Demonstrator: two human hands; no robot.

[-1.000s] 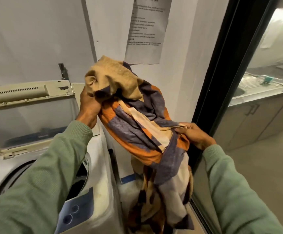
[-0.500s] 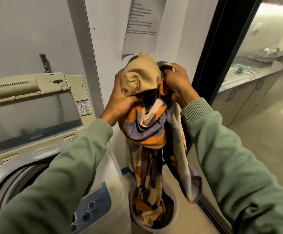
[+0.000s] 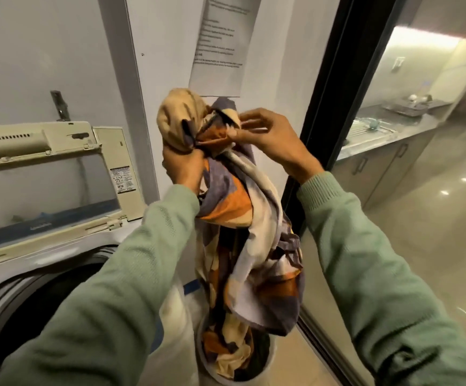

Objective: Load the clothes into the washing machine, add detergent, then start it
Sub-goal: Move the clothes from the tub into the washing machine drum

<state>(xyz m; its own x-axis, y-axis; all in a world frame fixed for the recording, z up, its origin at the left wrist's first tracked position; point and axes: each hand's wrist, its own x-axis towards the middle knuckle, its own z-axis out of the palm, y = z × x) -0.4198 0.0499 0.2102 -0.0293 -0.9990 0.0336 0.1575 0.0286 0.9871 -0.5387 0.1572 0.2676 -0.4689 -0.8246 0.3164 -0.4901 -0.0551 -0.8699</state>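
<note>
Most of the washing machine [image 3: 67, 246] at my 9 o'clock is cut off by the left edge or covered by my left sleeve [image 3: 120, 288]. Its drum opening [image 3: 25, 316] is dark, and I cannot make out what lies inside. Its lid [image 3: 45, 174] stands raised against the wall.

The patterned cloth [image 3: 243, 218], orange, purple and cream, hangs from my hands at 12 o'clock, to the right of the machine. Its lower end trails into a white bucket [image 3: 273, 355] on the floor at 6 o'clock. The bottom edge cuts off the bucket's base.

My left hand [image 3: 183, 168] grips the bunched top of the cloth from below, and the fabric hides its fingers from me. My right hand [image 3: 273, 140] is blurred. Its fingers [image 3: 254, 118] are curled, and thumb and fingertips pinch a fold just beside the bunch.

A dark door frame [image 3: 329, 107] rises at 1 o'clock, behind my right hand. Beyond its glass, a kitchen counter [image 3: 379, 140] runs off at 2 o'clock. A printed notice [image 3: 223, 45] hangs on the wall above the cloth. Its top is cut off and its text is too small to read.
</note>
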